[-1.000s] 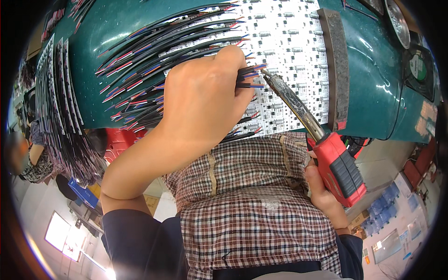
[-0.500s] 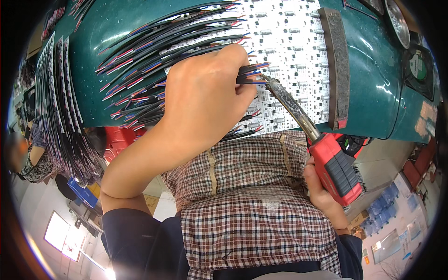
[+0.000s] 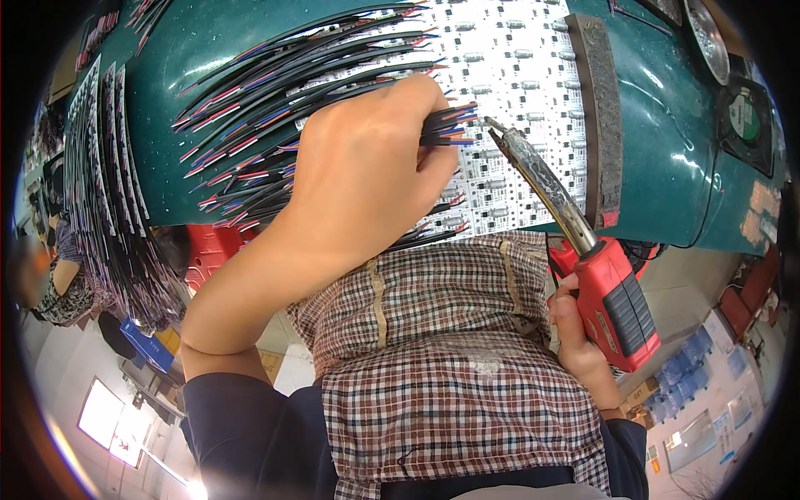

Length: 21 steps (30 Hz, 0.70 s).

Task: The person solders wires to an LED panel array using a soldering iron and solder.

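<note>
My left hand (image 3: 367,158) is closed round several black-sheathed wires (image 3: 442,127), whose coloured ends stick out to the right over a white circuit board panel (image 3: 546,137). A red soldering iron (image 3: 612,304) with a black ridged grip is in my right hand (image 3: 577,337), at the lower right. Its long metal shaft slants up and left over the panel, and the forked tip (image 3: 493,125) stands just right of the wire ends, apart from them. More black cables (image 3: 250,104) lie in rows across the panel's left side. My left hand hides part of the panel and the cables.
A dark bar (image 3: 598,125) runs along the panel's right edge on the green table (image 3: 658,158). Farther right sits a small black fan (image 3: 744,117). Wired board strips (image 3: 104,158) hang over the table's left side. Another person's arm (image 3: 65,279) shows at far left.
My right hand has moved the soldering iron slightly to the right, so its tip has drawn away from the wire ends. My left hand has barely shifted and still grips the wires.
</note>
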### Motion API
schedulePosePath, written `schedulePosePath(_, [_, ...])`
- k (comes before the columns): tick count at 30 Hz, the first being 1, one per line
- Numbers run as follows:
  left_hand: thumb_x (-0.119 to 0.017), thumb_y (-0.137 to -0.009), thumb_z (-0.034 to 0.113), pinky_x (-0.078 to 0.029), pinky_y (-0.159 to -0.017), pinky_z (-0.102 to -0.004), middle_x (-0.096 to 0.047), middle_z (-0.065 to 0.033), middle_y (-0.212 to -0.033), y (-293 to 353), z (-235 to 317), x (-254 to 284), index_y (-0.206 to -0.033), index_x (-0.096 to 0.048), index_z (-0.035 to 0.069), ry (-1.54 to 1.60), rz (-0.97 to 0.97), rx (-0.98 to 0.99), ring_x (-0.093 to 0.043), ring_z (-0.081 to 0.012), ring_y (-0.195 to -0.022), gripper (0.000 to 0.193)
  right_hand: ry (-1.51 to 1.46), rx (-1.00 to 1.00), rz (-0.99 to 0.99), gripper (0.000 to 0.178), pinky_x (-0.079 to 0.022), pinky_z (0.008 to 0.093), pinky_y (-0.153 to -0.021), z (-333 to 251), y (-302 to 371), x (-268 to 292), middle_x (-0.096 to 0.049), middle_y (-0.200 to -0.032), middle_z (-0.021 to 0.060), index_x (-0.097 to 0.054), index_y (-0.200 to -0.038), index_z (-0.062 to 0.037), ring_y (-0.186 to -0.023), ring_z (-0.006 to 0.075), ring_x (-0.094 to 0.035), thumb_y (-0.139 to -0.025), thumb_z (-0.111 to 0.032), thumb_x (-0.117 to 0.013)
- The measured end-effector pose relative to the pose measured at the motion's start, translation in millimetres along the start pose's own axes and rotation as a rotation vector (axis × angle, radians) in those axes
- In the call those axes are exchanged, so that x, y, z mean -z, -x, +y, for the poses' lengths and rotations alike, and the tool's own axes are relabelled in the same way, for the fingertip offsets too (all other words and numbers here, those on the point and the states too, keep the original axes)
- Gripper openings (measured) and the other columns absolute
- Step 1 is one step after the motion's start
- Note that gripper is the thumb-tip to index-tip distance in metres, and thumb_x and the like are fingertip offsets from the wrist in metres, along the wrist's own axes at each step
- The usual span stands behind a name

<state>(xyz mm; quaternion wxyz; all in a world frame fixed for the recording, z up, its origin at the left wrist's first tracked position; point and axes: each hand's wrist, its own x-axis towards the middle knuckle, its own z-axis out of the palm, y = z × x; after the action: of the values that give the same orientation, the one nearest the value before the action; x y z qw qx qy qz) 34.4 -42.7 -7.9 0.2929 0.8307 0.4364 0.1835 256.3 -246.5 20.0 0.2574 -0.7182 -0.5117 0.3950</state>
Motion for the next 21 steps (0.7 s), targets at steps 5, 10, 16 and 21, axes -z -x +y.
schedulePosePath(5, [-0.067, -0.091, 0.007, -0.051, -0.065, -0.0314, -0.068, -0.0126, -0.079, 3, -5, 5, -0.097, -0.065, 0.0, 0.085, -0.011, 0.048, -0.066, -0.0226, -0.066, 0.01, -0.03, -0.055, 0.003, 0.023, -0.055, 0.036, -0.071, 3, 4, 0, -0.069, -0.089, 0.0115, -0.07, -0.103, -0.0013, -0.076, 0.0268, -0.069, -0.081, -0.008, -0.075])
schedulePosePath(10, [-0.062, -0.097, 0.008, -0.05, -0.065, -0.0273, -0.07, -0.0106, -0.083, -2, -2, 13, -0.105, -0.067, -0.001, -0.084, 0.233, -0.128, -0.063, -0.0176, -0.067, 0.013, -0.029, -0.107, 0.025, 0.022, -0.054, 0.0359, -0.07, 0, 8, 3, -0.069, -0.087, 0.0102, -0.07, -0.102, -0.0018, -0.076, 0.0265, -0.069, -0.082, -0.009, -0.075])
schedulePosePath(16, [-0.069, -0.092, 0.008, -0.041, -0.054, -0.0227, -0.068, -0.007, -0.075, 10, 20, 15, -0.095, -0.066, 0.002, 0.042, 0.059, 0.087, -0.051, -0.0088, -0.058, 0.007, -0.043, -0.018, 0.041, 0.024, -0.054, 0.0357, -0.068, 3, 9, 5, -0.069, -0.089, 0.0131, -0.07, -0.103, -0.0004, -0.074, 0.0283, -0.069, -0.082, -0.009, -0.075])
schedulePosePath(21, [-0.076, -0.085, 0.014, -0.041, -0.05, -0.0253, -0.064, -0.0035, -0.064, 18, 10, -5, -0.084, -0.063, 0.006, 0.025, 0.009, 0.139, -0.052, -0.0121, -0.051, 0.015, 0.026, 0.155, -0.019, 0.026, -0.054, 0.0351, -0.064, 10, 3, 1, -0.068, -0.09, 0.015, -0.069, -0.102, 0.0007, -0.073, 0.0296, -0.068, -0.078, -0.006, -0.076])
